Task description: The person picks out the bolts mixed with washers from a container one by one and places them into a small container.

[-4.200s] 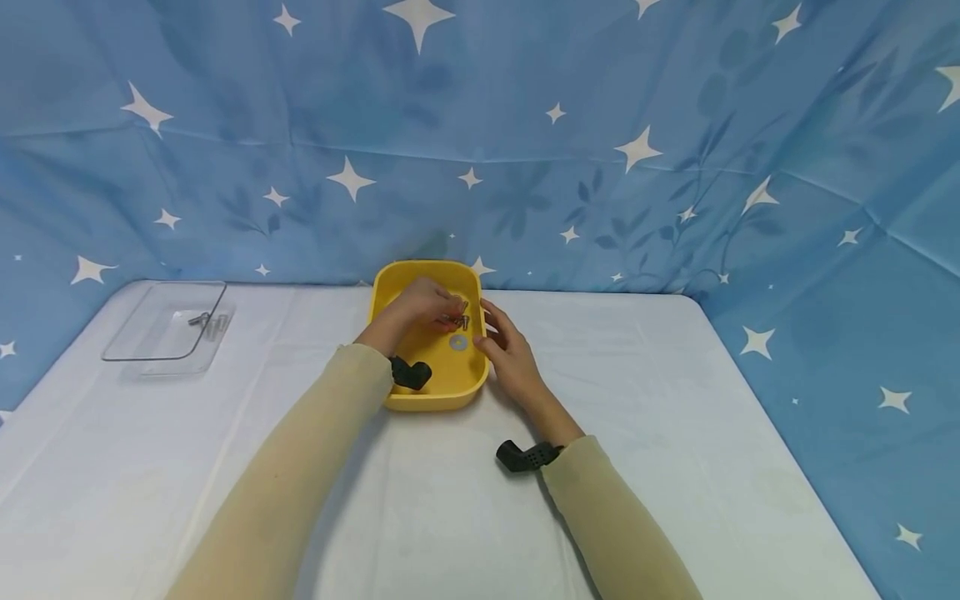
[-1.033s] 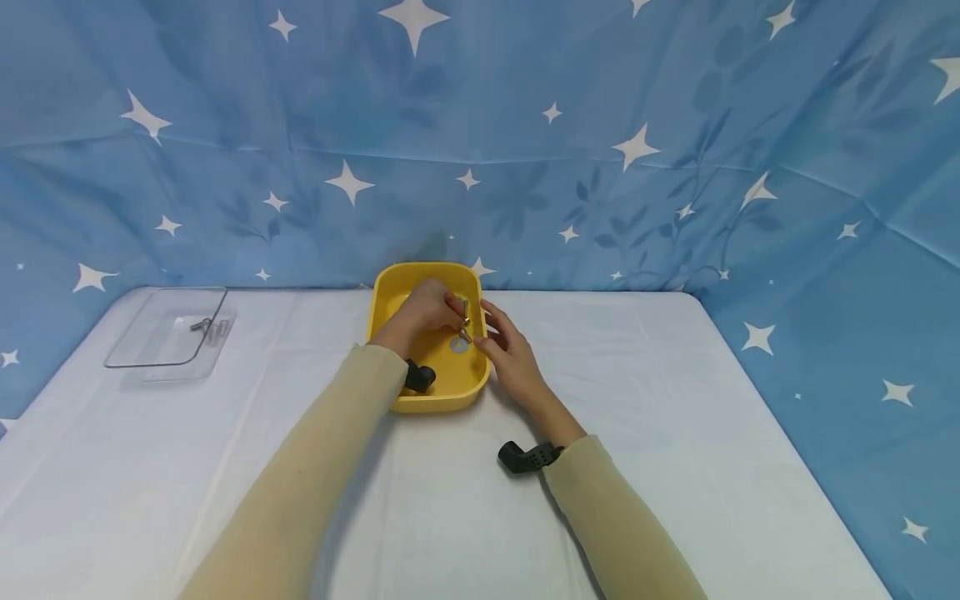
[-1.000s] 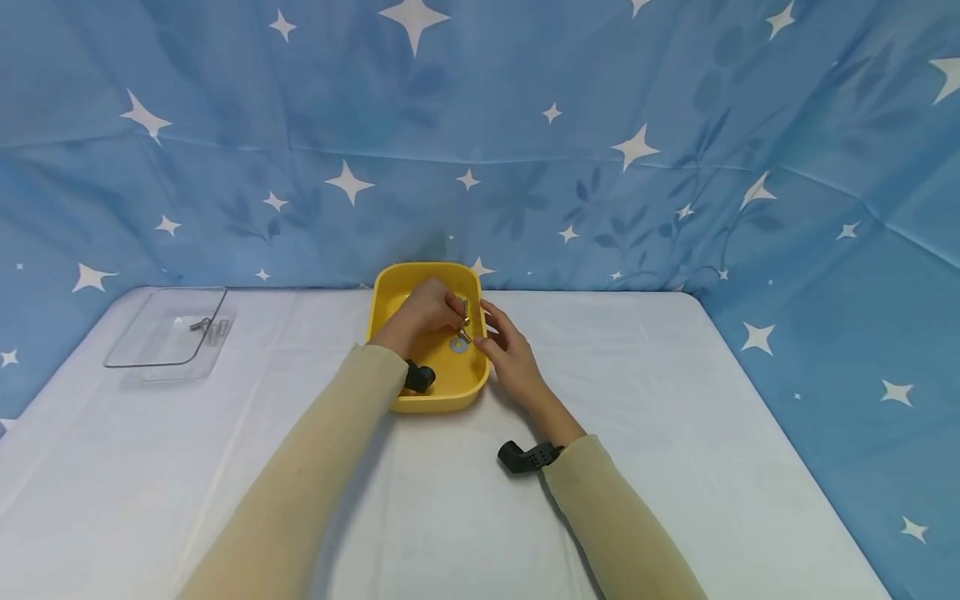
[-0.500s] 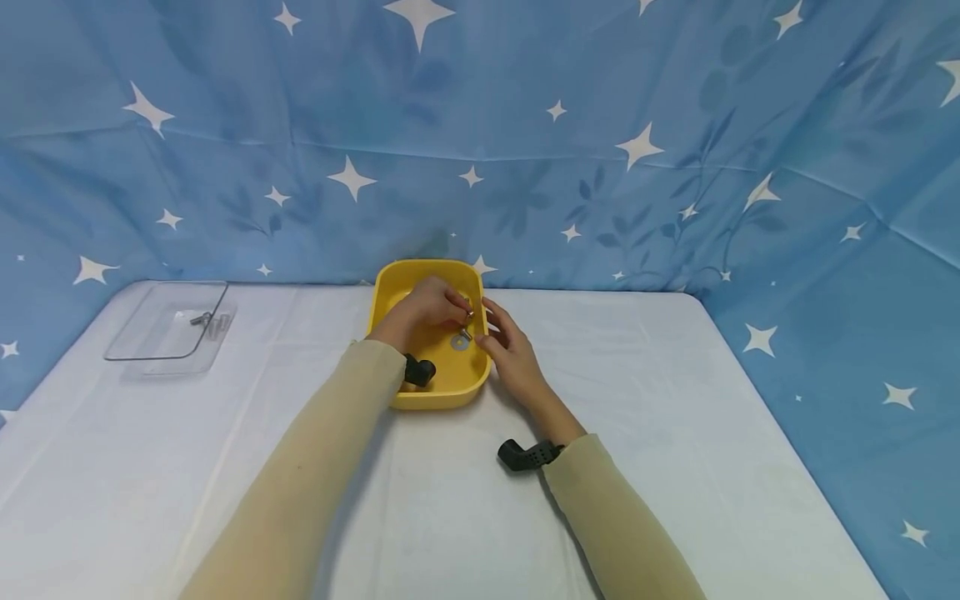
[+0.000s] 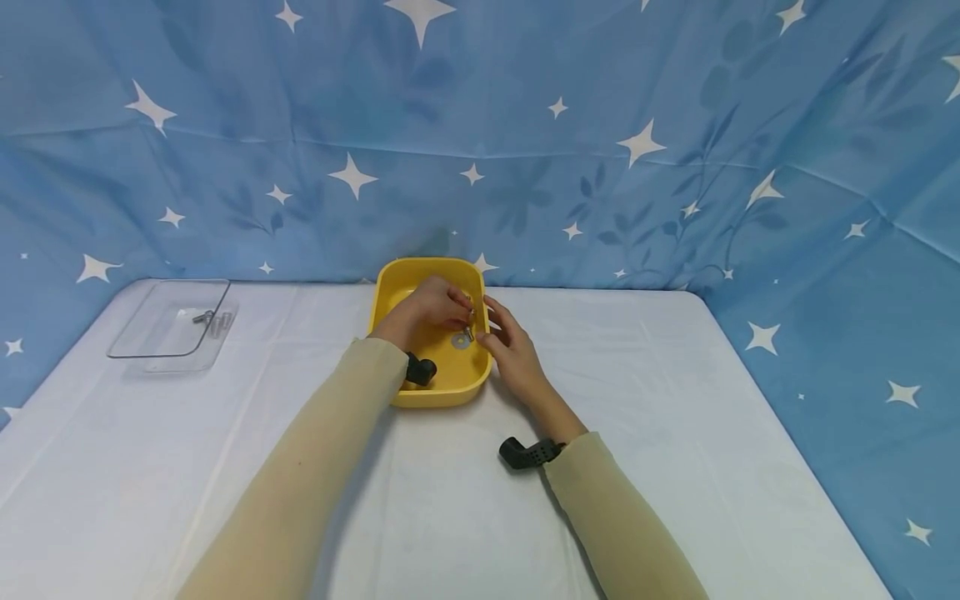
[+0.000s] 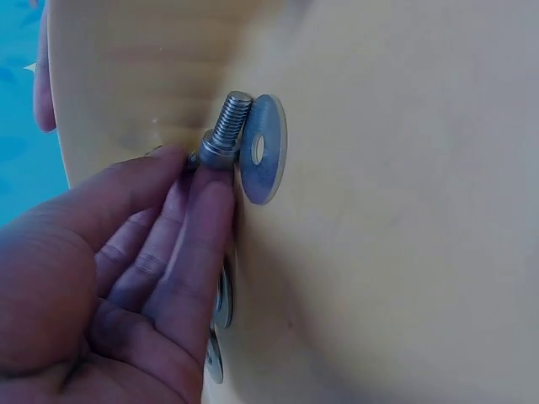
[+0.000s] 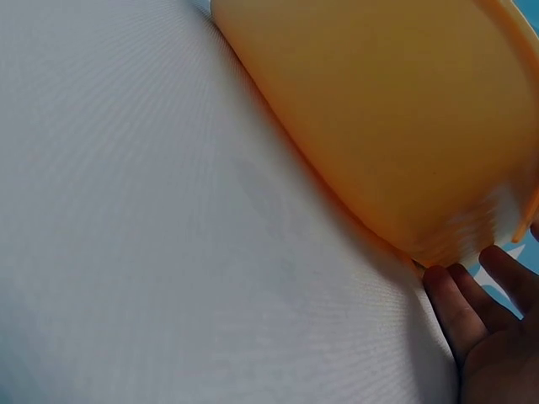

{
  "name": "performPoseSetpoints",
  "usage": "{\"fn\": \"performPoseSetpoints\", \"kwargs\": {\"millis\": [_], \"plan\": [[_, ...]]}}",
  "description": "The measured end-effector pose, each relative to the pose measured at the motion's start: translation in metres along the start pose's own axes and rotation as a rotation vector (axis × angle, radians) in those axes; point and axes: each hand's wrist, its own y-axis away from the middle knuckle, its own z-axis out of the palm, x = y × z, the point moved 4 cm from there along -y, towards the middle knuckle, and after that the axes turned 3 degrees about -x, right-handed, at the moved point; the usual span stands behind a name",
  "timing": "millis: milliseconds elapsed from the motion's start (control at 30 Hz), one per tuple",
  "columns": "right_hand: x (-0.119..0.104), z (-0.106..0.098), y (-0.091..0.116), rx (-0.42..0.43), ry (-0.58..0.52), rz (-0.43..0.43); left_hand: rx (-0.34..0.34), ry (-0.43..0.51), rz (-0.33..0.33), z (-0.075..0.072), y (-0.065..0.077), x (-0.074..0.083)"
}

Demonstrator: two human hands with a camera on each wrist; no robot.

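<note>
A yellow tray (image 5: 442, 399) stands at the back of the table. My left hand (image 5: 431, 302) reaches inside it, thumb and fingers pinching a small bolt (image 6: 193, 160) that they mostly hide. Right at these fingertips is a silver socket-head bolt (image 6: 227, 130), its threaded end beside a large flat washer (image 6: 264, 151). More washers (image 6: 226, 295) show behind the fingers in the left wrist view. My right hand (image 5: 516, 354) holds the tray's right wall, thumb over the rim and fingers against the outside; in the right wrist view its fingertips touch the wall low down.
A clear shallow container (image 5: 168, 357) sits at the table's back left, with a few small metal pieces (image 5: 202, 317) in it. A white cloth (image 5: 450, 500) covers the table. Behind the tray hangs a blue curtain (image 5: 525, 208) with white stars.
Over the last second my left fingertips move slightly away from me and right inside the tray, off the bolt near the washer. The bolts' positions differ from 4.2 s ago. My right hand stays put.
</note>
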Motion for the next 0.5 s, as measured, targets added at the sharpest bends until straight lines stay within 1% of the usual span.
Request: {"fn": "performPoseSetpoints", "kwargs": {"millis": [100, 333, 500], "plan": [[0.0003, -0.0006, 0.0003, -0.001, -0.009, -0.005, 0.001, 0.014, 0.006, 0.0002, -0.0002, 0.0017], [0.0014, 0.0001, 0.0009, -0.008, -0.012, -0.004, 0.002, 0.010, 0.001, -0.0004, 0.0007, 0.0035], [0.0011, 0.0005, 0.0001, 0.004, -0.004, -0.011, 0.003, 0.038, 0.018, -0.0042, 0.0038, 0.0059]]}}
